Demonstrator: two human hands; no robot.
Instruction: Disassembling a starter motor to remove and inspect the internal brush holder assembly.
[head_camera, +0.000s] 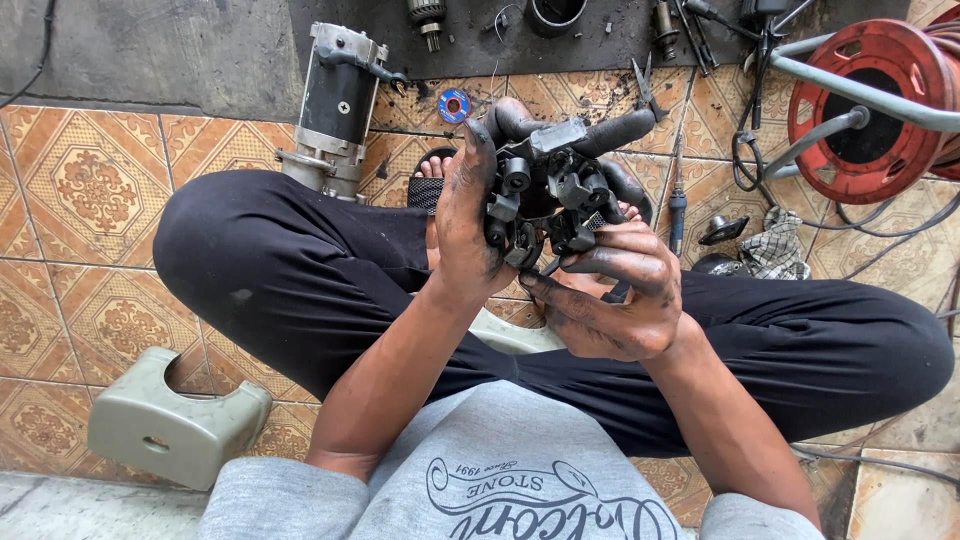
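Down at the far left a grey plastic stool (175, 425) lies tipped on the tiled floor (90, 190), and beyond our knee a starter motor (335, 105) stands near the dark mat (200, 50). Moving in, our left hand (465, 225) has its grip wrapped round the side of a greasy black brush-holder assembly (550, 190), raised over our crossed legs. Our right hand (610, 295) closes from below, its fingertips (560, 290) pinching the lower edge. To handle it well, we judge the left should brace firmly while the right works small parts with light, slow pressure, since oily fingers slip easily. Rightwards a screwdriver (678, 195) and a checked rag (775, 250) lie on the tiles, then a red cable reel (870, 110) with cords trailing.
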